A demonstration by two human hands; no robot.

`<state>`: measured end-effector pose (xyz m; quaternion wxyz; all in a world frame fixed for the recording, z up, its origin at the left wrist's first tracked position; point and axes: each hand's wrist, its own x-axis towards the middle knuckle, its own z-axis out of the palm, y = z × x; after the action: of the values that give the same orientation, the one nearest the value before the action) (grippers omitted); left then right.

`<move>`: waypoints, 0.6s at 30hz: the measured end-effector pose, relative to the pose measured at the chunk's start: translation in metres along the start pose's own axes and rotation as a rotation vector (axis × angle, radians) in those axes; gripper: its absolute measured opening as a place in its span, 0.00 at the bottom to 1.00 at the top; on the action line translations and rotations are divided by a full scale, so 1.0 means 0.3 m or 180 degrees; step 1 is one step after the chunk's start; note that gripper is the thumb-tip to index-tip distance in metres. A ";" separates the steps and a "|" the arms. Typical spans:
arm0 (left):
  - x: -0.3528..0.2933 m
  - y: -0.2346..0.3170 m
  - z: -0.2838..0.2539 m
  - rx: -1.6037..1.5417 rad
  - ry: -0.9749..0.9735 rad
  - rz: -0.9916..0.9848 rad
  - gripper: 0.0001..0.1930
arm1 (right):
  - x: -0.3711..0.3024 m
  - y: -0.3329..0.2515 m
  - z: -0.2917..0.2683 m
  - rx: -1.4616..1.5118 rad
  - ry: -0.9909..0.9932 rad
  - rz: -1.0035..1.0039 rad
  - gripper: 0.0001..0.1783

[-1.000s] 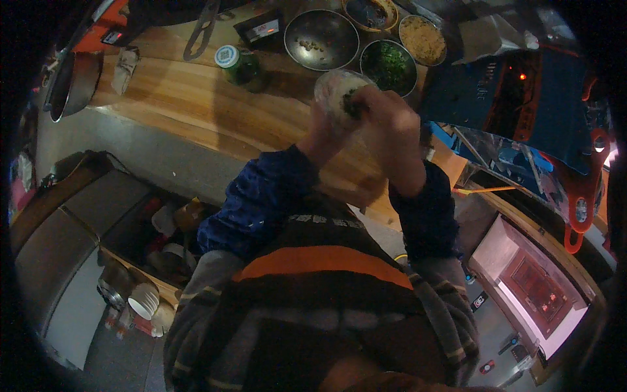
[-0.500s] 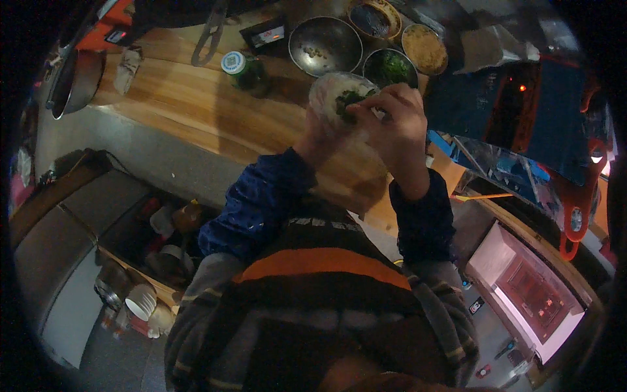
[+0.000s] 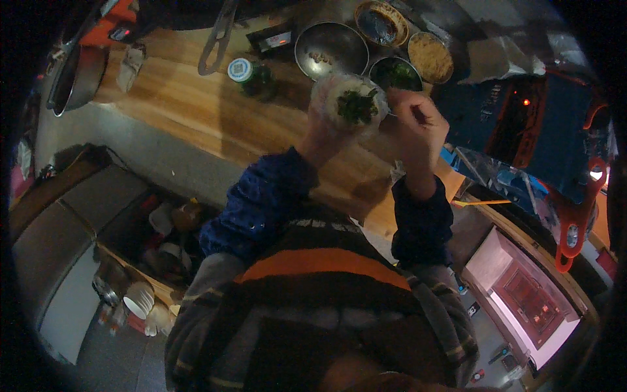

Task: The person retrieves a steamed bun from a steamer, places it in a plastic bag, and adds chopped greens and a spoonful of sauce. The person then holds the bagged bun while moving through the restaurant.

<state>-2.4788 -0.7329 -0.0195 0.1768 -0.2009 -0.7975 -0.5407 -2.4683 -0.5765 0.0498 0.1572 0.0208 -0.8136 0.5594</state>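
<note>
My left hand (image 3: pixel 319 136) is wrapped round a small round container (image 3: pixel 323 97) with clear, crinkled plastic about its rim, held up over the wooden counter. Chopped green herbs (image 3: pixel 357 106) lie in a heap on pale contents inside it. My right hand (image 3: pixel 421 130) is just right of the rim, fingers curled and thumb drawn in; dim light hides whatever they pinch. Right beyond the container stands a metal bowl of chopped greens (image 3: pixel 395 74). A larger steel bowl (image 3: pixel 332 49) with a few bits at its bottom stands behind.
On the wooden counter (image 3: pixel 176 98) are a green jar with a white lid (image 3: pixel 251 75), tongs (image 3: pixel 217 46) and a small dark box (image 3: pixel 271 39). A bowl of tan crumbs (image 3: pixel 430 57) and one of dark sauce (image 3: pixel 381 23) stand at the back. A pot (image 3: pixel 81 78) is far left.
My right hand has drawn back to the right from over the container, uncovering the herbs. The container stays in my left hand, its herb heap now in full view.
</note>
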 end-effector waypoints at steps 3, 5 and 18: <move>-0.022 -0.022 0.002 -0.0212 0.0020 -0.0060 0.33 | 0.068 0.117 -0.021 0.1044 0.0928 0.1227 0.12; -0.047 -0.039 0.006 -0.0642 0.0026 -0.0475 0.35 | 0.133 0.234 -0.006 0.0998 0.0978 0.1443 0.15; -0.051 -0.005 -0.045 -0.1445 -0.0018 -0.1320 0.33 | 0.394 0.606 0.098 0.0014 0.1248 0.0864 0.16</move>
<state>-2.4657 -0.7480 -0.0234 0.0110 -0.0697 -0.6809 -0.7290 -2.6256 -0.5187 -0.0911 0.2355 -0.1975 -0.7616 0.5705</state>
